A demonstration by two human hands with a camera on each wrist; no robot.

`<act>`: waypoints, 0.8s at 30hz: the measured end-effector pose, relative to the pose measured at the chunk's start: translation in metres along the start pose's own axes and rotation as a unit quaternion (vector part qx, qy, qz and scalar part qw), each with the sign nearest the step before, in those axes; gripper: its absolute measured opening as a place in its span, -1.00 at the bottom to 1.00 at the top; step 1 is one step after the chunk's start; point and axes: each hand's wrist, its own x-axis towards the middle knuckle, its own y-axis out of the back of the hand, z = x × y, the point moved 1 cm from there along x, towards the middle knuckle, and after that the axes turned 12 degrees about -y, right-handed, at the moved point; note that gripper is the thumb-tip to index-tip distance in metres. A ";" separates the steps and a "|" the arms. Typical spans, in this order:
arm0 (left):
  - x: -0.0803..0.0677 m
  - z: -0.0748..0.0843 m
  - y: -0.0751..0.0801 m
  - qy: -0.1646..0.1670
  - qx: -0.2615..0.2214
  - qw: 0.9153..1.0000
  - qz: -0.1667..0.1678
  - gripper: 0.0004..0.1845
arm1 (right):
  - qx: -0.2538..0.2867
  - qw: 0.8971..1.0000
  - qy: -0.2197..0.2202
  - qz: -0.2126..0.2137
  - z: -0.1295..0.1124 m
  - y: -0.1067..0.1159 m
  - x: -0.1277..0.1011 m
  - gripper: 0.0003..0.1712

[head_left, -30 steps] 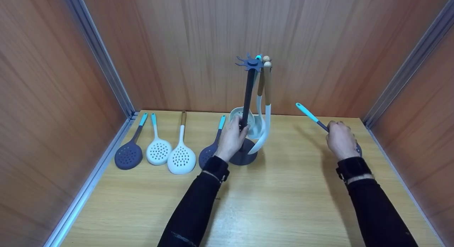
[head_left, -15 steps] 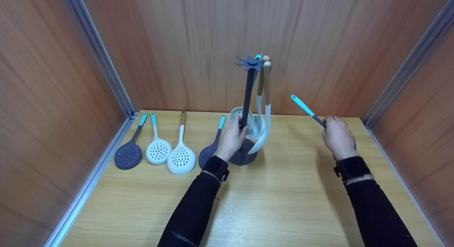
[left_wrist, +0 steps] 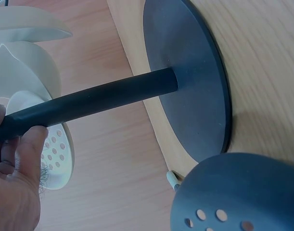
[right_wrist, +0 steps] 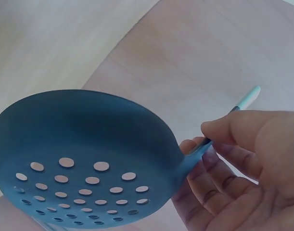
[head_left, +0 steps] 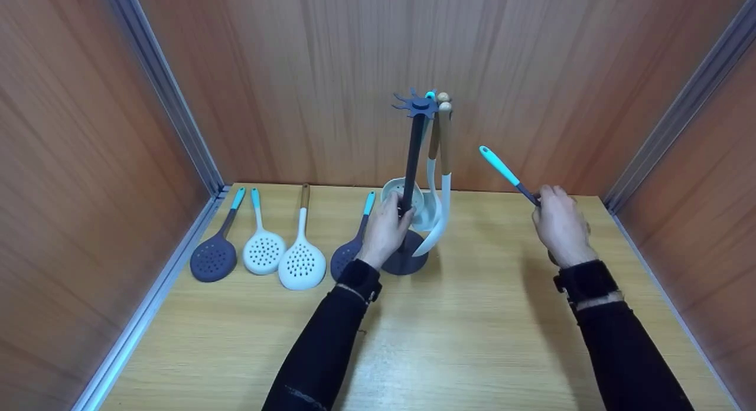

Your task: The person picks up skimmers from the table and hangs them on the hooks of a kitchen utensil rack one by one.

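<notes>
At 3 o'clock from the stand (head_left: 411, 180), the right hand (head_left: 558, 225) pinches a skimmer (right_wrist: 84, 159) by its neck, handle pointing to 11 o'clock. The left hand (head_left: 387, 228) grips the stand's pole.

Both arms wear long black sleeves; each wrist carries a black strap, and the hands (head_left: 384, 231) are bare

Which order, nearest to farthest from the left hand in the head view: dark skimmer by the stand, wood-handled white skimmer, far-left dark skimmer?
From the left hand, which grips the stand pole:
1. Dark skimmer by the stand, just left of the hand.
2. Wood-handled white skimmer, further left.
3. Far-left dark skimmer, beside the left wall.
</notes>
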 end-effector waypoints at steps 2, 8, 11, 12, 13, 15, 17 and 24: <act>0.000 0.000 0.000 0.004 0.001 1.000 -0.002 -0.75 | 0.004 1.000 -0.002 -0.001 -0.002 0.002 0.000 -0.77; 0.000 0.000 0.001 0.020 -0.002 1.000 -0.010 -0.75 | 0.014 1.000 -0.011 -0.006 -0.010 0.009 0.000 -0.76; 0.000 0.000 0.001 0.020 -0.002 1.000 -0.012 -0.75 | 0.015 1.000 -0.018 -0.009 -0.015 0.013 -0.001 -0.75; 0.000 0.000 0.001 0.020 -0.002 1.000 -0.013 -0.75 | 0.015 1.000 -0.021 -0.010 -0.016 0.014 -0.001 -0.75; 0.000 0.000 0.001 0.020 -0.002 1.000 -0.013 -0.75 | 0.014 1.000 -0.023 -0.009 -0.018 0.016 -0.002 -0.75; 0.000 0.000 0.001 0.019 -0.003 1.000 -0.013 -0.75 | 0.016 1.000 -0.026 -0.008 -0.021 0.018 -0.002 -0.74; 0.000 0.001 0.001 0.018 -0.005 1.000 -0.013 -0.75 | 0.018 1.000 -0.025 -0.003 -0.023 0.020 -0.003 -0.73; 0.000 0.000 0.001 0.007 0.003 1.000 -0.009 -0.74 | 0.042 0.999 -0.016 0.022 -0.034 0.028 -0.005 -0.73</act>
